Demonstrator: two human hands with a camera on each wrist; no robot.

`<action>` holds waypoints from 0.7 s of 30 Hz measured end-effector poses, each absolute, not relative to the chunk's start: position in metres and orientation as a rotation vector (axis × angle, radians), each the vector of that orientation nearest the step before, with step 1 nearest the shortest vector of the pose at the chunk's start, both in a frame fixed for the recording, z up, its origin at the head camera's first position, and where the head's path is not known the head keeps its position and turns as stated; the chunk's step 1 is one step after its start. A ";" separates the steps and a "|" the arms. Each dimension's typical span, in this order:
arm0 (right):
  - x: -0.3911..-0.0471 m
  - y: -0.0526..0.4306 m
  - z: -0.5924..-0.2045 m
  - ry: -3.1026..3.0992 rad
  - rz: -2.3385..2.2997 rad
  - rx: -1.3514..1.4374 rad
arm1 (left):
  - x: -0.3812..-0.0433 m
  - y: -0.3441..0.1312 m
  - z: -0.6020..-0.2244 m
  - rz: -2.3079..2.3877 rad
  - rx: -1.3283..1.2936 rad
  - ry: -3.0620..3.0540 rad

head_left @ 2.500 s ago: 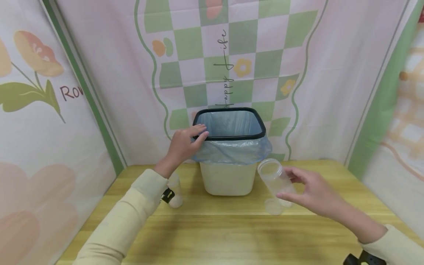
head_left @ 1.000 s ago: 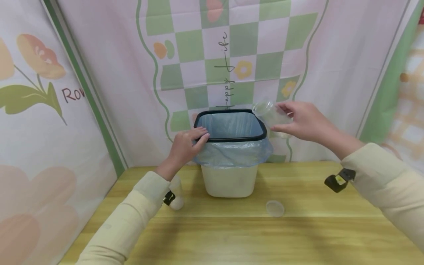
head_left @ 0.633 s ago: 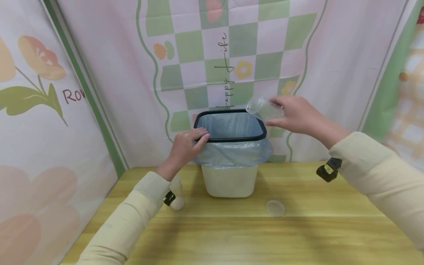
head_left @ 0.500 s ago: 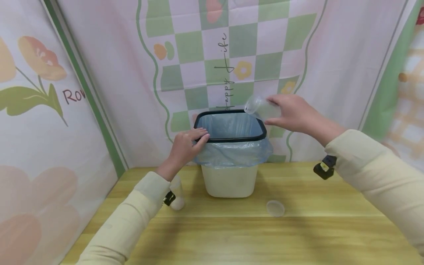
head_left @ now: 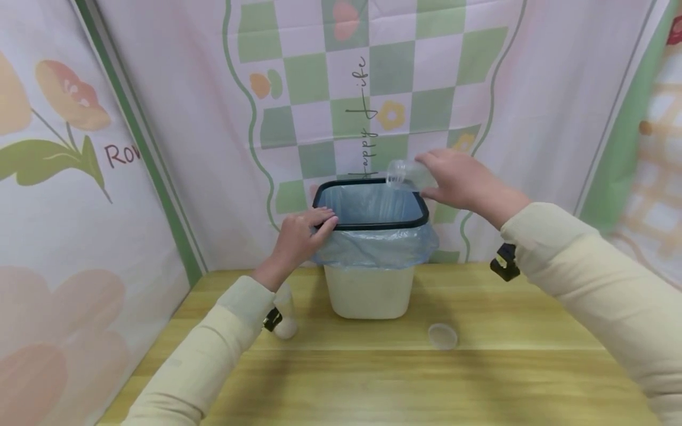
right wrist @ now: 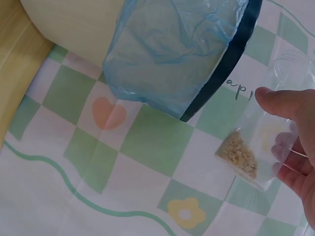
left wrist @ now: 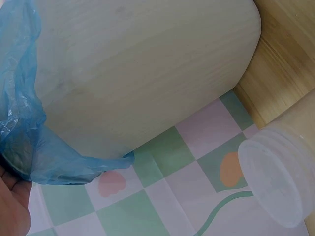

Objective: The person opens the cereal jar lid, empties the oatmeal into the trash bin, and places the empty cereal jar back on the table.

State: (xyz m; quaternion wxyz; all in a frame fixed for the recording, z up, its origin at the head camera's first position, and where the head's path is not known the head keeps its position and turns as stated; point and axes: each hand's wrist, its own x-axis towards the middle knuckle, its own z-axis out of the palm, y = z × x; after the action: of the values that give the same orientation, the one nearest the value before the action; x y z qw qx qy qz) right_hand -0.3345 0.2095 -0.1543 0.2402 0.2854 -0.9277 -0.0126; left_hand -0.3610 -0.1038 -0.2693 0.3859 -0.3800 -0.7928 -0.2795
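In the head view my right hand point(head_left: 459, 180) grips a clear plastic jar point(head_left: 410, 176), tilted nearly on its side, its mouth over the bin's back right rim. The right wrist view shows pale brown flakes point(right wrist: 239, 154) gathered at the jar's bottom end. My left hand point(head_left: 299, 236) holds the black rim point(head_left: 378, 225) of the trash can point(head_left: 369, 291) at its left front corner, fingers over the edge. A blue bag point(head_left: 375, 247) lines the can and hangs folded over its outside. The can's floor is hidden.
A round translucent lid point(head_left: 443, 336) lies on the wooden table point(head_left: 362, 378), right of the can. Partly behind my left wrist is a second jar point(head_left: 284, 299); the left wrist view shows its whitish end point(left wrist: 273, 182). A patterned curtain point(head_left: 389, 77) stands close behind.
My right hand has lifted the jar from near the table, carried it up and left to the bin's rim and tipped it further over. The left hand stays on the rim.
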 end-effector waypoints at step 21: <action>-0.358 0.193 -0.168 -2.150 -0.357 1.042 | -0.361 -0.105 -0.269 -0.709 -0.977 -2.037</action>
State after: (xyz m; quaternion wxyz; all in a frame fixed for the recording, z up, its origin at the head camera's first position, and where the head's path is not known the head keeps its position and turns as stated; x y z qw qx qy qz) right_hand -0.3576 0.1927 -0.1678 0.3551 0.4031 -0.8321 -0.1380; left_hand -0.3609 -0.1046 -0.2694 0.3775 -0.3820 -0.7967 -0.2772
